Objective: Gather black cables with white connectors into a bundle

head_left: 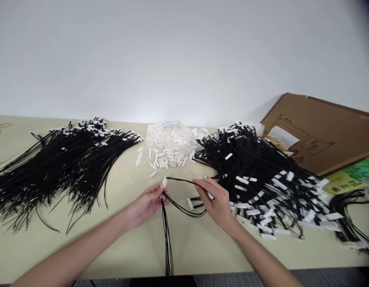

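My left hand [150,202] pinches a small white connector [164,182] between thumb and fingertips. Black wires [167,243] hang from it down past the table's front edge, and others loop right toward my other hand. My right hand [216,199] is closed on a black wire [181,180] that runs across to the top of the connector. A bit of white shows among its fingers, too hidden to make out. Between the hands, a white tag [190,204] on black wires lies on the table. Beyond them are several loose white connectors [169,158].
A clear plastic bag [172,135] of white connectors lies near the wall. Black wire bundles with white ends spread at left [67,159] and right [250,159]. A cardboard sheet [328,131] leans at the right, beside a green-yellow packet [352,175].
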Available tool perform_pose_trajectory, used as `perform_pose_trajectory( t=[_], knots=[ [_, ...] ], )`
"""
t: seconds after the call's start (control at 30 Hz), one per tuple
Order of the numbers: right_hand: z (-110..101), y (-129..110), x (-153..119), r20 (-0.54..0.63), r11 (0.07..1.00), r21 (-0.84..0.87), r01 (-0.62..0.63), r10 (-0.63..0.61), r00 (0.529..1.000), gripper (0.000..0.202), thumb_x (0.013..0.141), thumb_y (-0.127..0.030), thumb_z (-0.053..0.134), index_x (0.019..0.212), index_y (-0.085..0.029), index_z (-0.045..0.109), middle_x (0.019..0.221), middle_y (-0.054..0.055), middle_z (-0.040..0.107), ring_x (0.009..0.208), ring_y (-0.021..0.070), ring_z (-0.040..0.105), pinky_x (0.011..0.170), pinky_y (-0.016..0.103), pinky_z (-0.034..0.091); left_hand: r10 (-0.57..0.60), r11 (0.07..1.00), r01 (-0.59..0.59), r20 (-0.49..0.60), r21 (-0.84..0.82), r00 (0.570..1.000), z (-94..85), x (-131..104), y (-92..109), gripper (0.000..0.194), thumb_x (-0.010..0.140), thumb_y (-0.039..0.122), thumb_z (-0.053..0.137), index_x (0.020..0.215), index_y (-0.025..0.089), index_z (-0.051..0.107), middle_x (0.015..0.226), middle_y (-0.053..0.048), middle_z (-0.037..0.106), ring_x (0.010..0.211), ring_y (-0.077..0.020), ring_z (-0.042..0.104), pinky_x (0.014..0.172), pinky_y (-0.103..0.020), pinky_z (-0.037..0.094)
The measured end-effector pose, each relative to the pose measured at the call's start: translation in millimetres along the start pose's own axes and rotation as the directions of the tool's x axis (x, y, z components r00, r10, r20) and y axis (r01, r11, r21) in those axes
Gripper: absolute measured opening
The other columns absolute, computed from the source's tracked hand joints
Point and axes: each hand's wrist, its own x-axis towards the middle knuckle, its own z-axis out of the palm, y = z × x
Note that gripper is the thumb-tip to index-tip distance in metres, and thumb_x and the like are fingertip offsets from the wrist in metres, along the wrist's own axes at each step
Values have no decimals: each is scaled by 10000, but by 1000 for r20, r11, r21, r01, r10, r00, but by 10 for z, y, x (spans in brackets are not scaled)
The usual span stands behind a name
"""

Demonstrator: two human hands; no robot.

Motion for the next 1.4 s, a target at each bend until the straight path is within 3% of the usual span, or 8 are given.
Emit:
perform_pose_trajectory(
  t=[0.23,0.37,0.53,0.63,0.9,1.07,1.2,1.4],
  knots=[
    [-72,-64,-24,-68,967,-152,206,-218,974,332,775,-79,506,1083,-195,544,941,87,558,902,204,512,743,384,460,22,1000,-22,-26,-7,999,-34,29,-20,100,775,204,554,745,119,596,671,2,485,597,-62,445,649,-220,385],
    [-88,-141,-86,-45,851,-285,441,-471,881,311,743,-121,570,1049,-178,566,851,67,606,885,208,527,751,401,476,34,999,-34,-26,-11,999,-42,29,-23,101,775,210,555,760,120,599,648,5,488,608,-70,471,639,-211,386],
    [-26,-177,-189,159,682,-364,634,-626,764,180,757,-128,590,914,-216,610,882,15,647,891,153,555,810,345,487,32,999,-32,-74,-11,997,-41,30,-23,116,761,241,571,762,128,593,637,1,521,611,-87,496,617,-224,385],
    [16,-136,-187,215,676,-338,655,-623,752,165,777,-124,568,923,-189,611,896,21,648,916,148,549,793,308,498,9,1000,-11,-86,-25,996,-39,28,-24,122,753,249,581,756,128,593,609,3,527,599,-91,503,605,-225,383],
    [140,-107,-119,181,739,-318,593,-567,804,243,754,-88,593,990,-144,579,888,51,634,938,159,521,792,312,476,34,999,-38,-120,-29,992,-29,11,-52,86,724,214,613,737,130,609,630,-4,565,592,-90,520,615,-225,401],
    [234,-160,-92,313,743,-281,608,-528,790,224,790,-84,542,1004,-148,559,936,42,621,968,154,503,836,325,442,63,997,-68,-151,-25,987,-63,17,-68,96,726,221,613,754,130,626,644,-8,589,602,-78,528,631,-203,412],
    [264,-180,-38,318,752,-294,590,-505,802,233,815,-91,504,1031,-169,542,900,39,618,922,146,511,802,316,437,40,998,-46,-139,-42,990,-61,12,-69,104,721,227,618,742,125,631,623,-9,587,577,-80,524,602,-202,413],
    [289,-279,67,373,691,-332,642,-529,762,218,839,-103,468,1030,-167,550,932,41,612,889,142,505,795,319,421,43,997,-51,-105,-66,994,-42,0,-61,98,703,219,637,733,125,633,627,-11,595,595,-84,538,598,-194,412]
  ],
)
